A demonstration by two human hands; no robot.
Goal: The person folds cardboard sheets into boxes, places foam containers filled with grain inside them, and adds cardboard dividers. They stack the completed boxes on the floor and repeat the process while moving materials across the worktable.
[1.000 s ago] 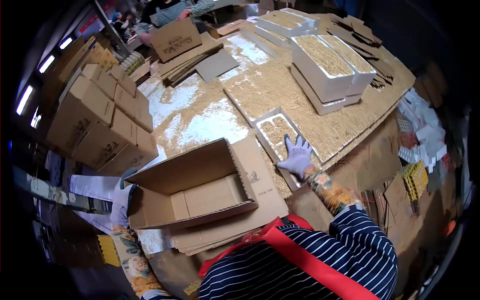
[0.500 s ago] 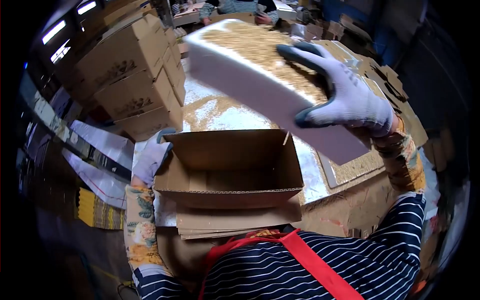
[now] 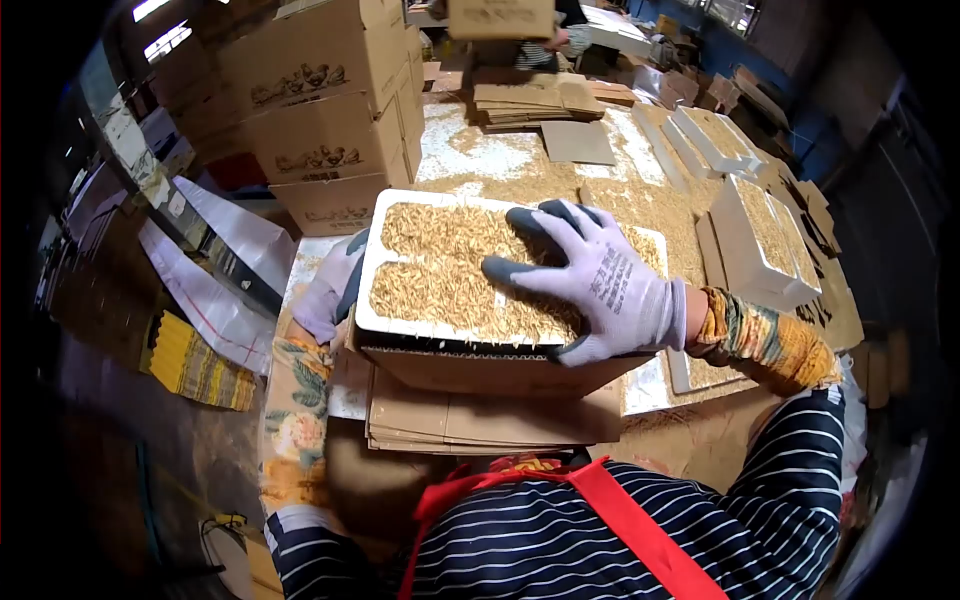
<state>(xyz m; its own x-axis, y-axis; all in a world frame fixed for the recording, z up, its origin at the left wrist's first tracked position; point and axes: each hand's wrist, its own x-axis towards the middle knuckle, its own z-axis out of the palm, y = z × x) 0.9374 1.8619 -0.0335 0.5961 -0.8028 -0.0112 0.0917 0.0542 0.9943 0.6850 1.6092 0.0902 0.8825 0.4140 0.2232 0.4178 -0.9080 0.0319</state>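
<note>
The foam box [image 3: 440,275], tilted aloft before, now sits level over the carton [image 3: 480,375], gripped by the widespread right hand [image 3: 610,285]; the left hand's [image 3: 332,290] grip is hidden.

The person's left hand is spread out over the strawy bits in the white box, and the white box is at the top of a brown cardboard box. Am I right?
Nearly! It's the right hand over the strawy bits in the white box, at the top of the cardboard box. The left hand is beside them. The head view shows this.
</note>
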